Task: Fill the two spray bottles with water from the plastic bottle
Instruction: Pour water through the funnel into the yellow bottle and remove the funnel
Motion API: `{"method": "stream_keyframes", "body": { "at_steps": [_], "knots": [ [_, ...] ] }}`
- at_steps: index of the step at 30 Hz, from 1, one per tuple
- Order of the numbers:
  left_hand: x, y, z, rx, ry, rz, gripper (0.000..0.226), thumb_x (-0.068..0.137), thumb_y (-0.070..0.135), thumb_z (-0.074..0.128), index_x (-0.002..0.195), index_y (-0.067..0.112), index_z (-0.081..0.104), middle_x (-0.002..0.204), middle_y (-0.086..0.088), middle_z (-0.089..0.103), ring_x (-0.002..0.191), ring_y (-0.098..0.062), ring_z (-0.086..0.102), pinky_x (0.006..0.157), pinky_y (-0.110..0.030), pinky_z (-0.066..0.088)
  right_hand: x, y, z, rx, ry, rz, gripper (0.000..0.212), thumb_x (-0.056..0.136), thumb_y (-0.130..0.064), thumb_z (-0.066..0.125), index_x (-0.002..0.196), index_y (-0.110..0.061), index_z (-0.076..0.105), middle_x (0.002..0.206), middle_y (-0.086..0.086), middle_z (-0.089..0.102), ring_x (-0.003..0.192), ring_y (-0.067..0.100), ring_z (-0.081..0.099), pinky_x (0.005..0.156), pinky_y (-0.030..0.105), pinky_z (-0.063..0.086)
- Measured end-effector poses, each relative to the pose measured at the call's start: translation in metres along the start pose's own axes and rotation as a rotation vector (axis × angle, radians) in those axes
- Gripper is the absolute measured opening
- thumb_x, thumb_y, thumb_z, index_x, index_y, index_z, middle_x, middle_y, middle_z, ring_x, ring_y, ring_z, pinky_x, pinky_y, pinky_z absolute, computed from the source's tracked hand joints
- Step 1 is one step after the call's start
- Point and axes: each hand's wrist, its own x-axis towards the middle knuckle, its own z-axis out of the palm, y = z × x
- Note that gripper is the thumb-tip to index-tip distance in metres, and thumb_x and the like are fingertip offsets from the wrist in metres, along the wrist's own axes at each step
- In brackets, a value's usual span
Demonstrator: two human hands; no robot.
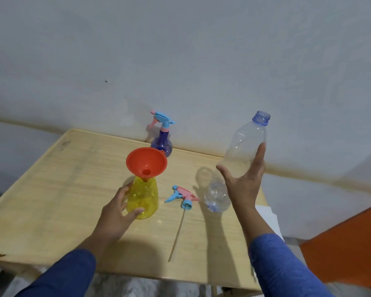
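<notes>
A yellow spray bottle (142, 199) stands uncapped on the wooden table (51, 189), an orange funnel (146, 161) stuck in its neck. My left hand (116, 213) grips its lower side. My right hand (243, 181) holds a clear plastic bottle (244, 144) upright in the air, cap off, with little or no water visible inside. The yellow bottle's blue and pink spray head (183, 197) lies on the table with its long tube pointing toward me. A purple spray bottle (161, 144), trigger head on, stands at the back by the wall.
A second clear plastic bottle (215, 195) lies on the table just under my right hand. White paper (266, 215) sticks out past the table's right edge. An orange panel (347, 243) is at the lower right. A white wall runs behind the table.
</notes>
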Motion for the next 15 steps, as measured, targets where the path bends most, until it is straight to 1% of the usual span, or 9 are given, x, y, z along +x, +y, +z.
{"method": "stream_keyframes", "body": {
  "at_steps": [2,3,4,5,7,8,9,13,15],
  "knots": [
    [0.0,0.0,-0.001,-0.011,0.007,0.008,0.073,0.075,0.018,0.077,0.126,0.051,0.036,0.133,0.004,0.051,0.124,-0.013,0.05,0.107,-0.037,0.039,0.01,-0.002,0.003,0.014,-0.008,0.019,0.112,0.065,-0.02,0.085,0.138,-0.046,0.005,0.137,0.01,0.033,0.12,0.004,0.034,0.094,0.011,0.027],
    [0.0,0.001,-0.001,-0.016,0.01,0.014,0.072,0.075,0.018,0.077,0.118,0.059,0.036,0.132,0.005,0.052,0.123,-0.012,0.05,0.106,-0.036,0.04,0.015,-0.003,0.005,0.024,-0.029,0.032,0.114,0.065,-0.018,0.085,0.139,-0.046,0.004,0.131,0.01,0.034,0.117,0.005,0.037,0.095,0.016,0.03],
    [0.0,0.001,-0.001,-0.015,0.01,0.012,0.072,0.074,0.019,0.077,0.113,0.062,0.035,0.131,0.006,0.053,0.122,-0.011,0.05,0.106,-0.036,0.04,0.019,-0.003,0.007,0.034,-0.06,0.037,0.115,0.065,-0.016,0.085,0.14,-0.047,0.004,0.126,0.009,0.034,0.117,0.009,0.042,0.095,0.022,0.034],
    [0.0,0.001,-0.001,-0.007,0.006,0.007,0.072,0.074,0.02,0.078,0.113,0.062,0.034,0.131,0.006,0.052,0.122,-0.01,0.05,0.106,-0.036,0.04,0.023,-0.003,0.01,0.034,-0.095,0.023,0.116,0.066,-0.014,0.084,0.14,-0.048,0.003,0.122,0.007,0.034,0.115,0.013,0.047,0.095,0.026,0.038],
    [0.0,0.0,-0.001,-0.007,0.002,-0.006,0.071,0.074,0.021,0.078,0.121,0.051,0.035,0.132,0.004,0.053,0.123,-0.012,0.05,0.106,-0.038,0.04,0.027,-0.005,0.014,0.006,-0.184,-0.05,0.116,0.067,-0.012,0.083,0.139,-0.052,0.001,0.116,0.002,0.034,0.106,0.018,0.054,0.093,0.029,0.042],
    [0.001,0.0,-0.001,-0.017,0.007,-0.006,0.07,0.074,0.021,0.078,0.123,0.047,0.035,0.131,0.004,0.053,0.122,-0.012,0.05,0.106,-0.037,0.04,0.028,-0.006,0.016,-0.007,-0.236,-0.085,0.115,0.068,-0.013,0.082,0.139,-0.053,0.0,0.115,0.001,0.034,0.104,0.017,0.054,0.09,0.028,0.042],
    [0.001,-0.001,-0.001,-0.025,0.011,0.0,0.069,0.074,0.02,0.078,0.121,0.048,0.036,0.13,0.004,0.053,0.122,-0.011,0.05,0.106,-0.035,0.04,0.028,-0.008,0.016,-0.012,-0.295,-0.112,0.115,0.068,-0.013,0.082,0.138,-0.053,0.0,0.116,0.0,0.035,0.103,0.016,0.054,0.088,0.027,0.041],
    [-0.001,0.001,-0.001,-0.036,0.032,0.035,0.068,0.074,0.017,0.078,0.109,0.059,0.036,0.125,0.007,0.052,0.119,-0.009,0.05,0.103,-0.03,0.04,0.026,-0.018,0.011,-0.043,-0.551,-0.211,0.115,0.067,-0.014,0.083,0.136,-0.054,-0.001,0.116,-0.002,0.042,0.1,0.013,0.052,0.085,0.019,0.038],
    [-0.002,0.004,-0.002,-0.039,0.033,0.045,0.072,0.075,0.017,0.077,0.103,0.07,0.037,0.123,0.011,0.051,0.116,-0.005,0.048,0.1,-0.024,0.039,0.024,-0.025,0.005,-0.086,-0.665,-0.27,0.114,0.067,-0.013,0.082,0.134,-0.057,0.0,0.114,0.002,0.045,0.097,0.013,0.052,0.083,0.011,0.035]
  ]
}}
